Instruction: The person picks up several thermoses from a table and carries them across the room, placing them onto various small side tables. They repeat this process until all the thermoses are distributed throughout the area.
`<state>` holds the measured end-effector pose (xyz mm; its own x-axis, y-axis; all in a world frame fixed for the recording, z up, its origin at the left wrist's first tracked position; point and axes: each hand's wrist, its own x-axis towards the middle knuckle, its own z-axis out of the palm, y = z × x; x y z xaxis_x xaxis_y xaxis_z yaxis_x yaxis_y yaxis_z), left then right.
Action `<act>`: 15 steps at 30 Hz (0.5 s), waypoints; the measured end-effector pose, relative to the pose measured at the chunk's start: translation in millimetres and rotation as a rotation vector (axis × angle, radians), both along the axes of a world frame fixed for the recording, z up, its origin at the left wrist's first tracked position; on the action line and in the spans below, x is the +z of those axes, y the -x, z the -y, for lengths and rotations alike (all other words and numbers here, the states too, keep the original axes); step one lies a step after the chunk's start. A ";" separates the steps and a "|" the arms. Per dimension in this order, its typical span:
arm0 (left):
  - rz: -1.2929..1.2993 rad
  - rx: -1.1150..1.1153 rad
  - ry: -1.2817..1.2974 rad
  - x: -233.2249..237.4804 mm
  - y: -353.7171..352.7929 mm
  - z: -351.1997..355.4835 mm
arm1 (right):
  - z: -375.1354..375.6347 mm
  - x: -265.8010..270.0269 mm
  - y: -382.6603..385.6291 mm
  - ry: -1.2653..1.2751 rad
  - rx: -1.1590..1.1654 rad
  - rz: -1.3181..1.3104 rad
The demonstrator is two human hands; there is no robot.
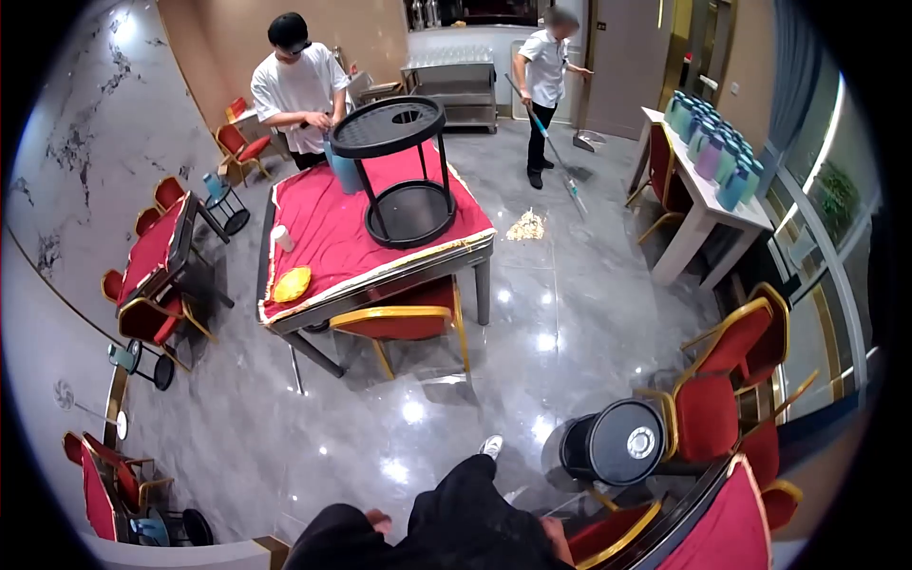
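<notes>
At the bottom of the head view, my left hand (378, 522) shows small beside my dark trouser legs (465, 513), with its fingers mostly hidden. My right hand (557, 540) hangs on the other side, close to a red chair with a gold frame (613, 537), partly covered by dark clothing. I cannot tell whether either hand holds anything. One white shoe (491, 446) is on the shiny grey floor. Ahead and to the right of that shoe stands a round black bin-like container (617, 442) with a silver disc on its top.
A red-covered table (313, 228) carries a two-tier round black stand (410, 211), a yellow cloth (293, 284) and a white cup (282, 237). Behind it, a person handles a blue flask (344, 173). Another person sweeps near a debris pile (525, 226). Flasks crowd a white table (703, 195).
</notes>
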<state>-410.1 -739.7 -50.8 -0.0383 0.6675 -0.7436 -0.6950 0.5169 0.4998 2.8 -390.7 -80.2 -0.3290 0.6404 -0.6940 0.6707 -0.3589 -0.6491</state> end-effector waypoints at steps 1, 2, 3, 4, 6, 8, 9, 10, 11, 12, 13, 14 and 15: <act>-0.096 0.022 -0.320 8.5 6.6 -33.8 | -16.3 -67.6 -42.8 -0.156 0.202 0.046; -0.499 -0.434 -0.232 -28.8 17.3 -87.5 | -33.7 -123.5 -79.1 -0.344 0.399 0.115; -0.891 -0.912 -0.185 -64.3 28.5 -140.0 | -51.9 -175.8 -112.7 -0.543 0.559 0.183; -1.017 -1.058 -0.202 -101.1 56.1 -203.4 | -72.3 -116.5 -86.9 -0.446 0.611 0.241; -0.692 -0.898 0.056 -84.3 89.3 -353.1 | -109.7 -27.5 -41.7 -0.384 0.589 0.257; -0.623 -0.694 -0.105 -22.1 99.7 -486.2 | -130.1 -13.5 -26.2 -0.542 0.389 0.167; -0.632 -0.660 -0.135 13.3 93.5 -541.8 | -141.3 18.8 -5.8 -0.181 -0.004 0.226; -0.647 -0.593 -0.165 45.3 90.8 -597.5 | -169.4 45.9 23.1 0.161 -0.374 0.232; -0.607 -0.574 -0.198 68.4 88.0 -644.5 | -187.3 30.2 26.3 0.077 -0.296 0.275; -0.569 -0.537 -0.218 86.4 85.9 -685.4 | -214.4 18.8 30.6 -0.004 -0.197 0.320; -0.600 -0.556 -0.266 102.4 82.9 -717.1 | -244.3 21.9 37.9 0.045 -0.104 0.352; -0.634 -0.561 -0.310 112.6 81.8 -747.7 | -280.7 28.9 43.2 0.094 0.001 0.381; -0.664 -0.566 -0.325 112.2 83.6 -769.0 | -309.9 6.0 39.4 0.132 -0.002 0.299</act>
<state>-493.7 29.2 61.3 0.0061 0.8883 -0.4593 0.0984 0.4565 0.8843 -36.6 -80.8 -74.2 -0.0970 0.5386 -0.8370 0.8235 -0.4288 -0.3714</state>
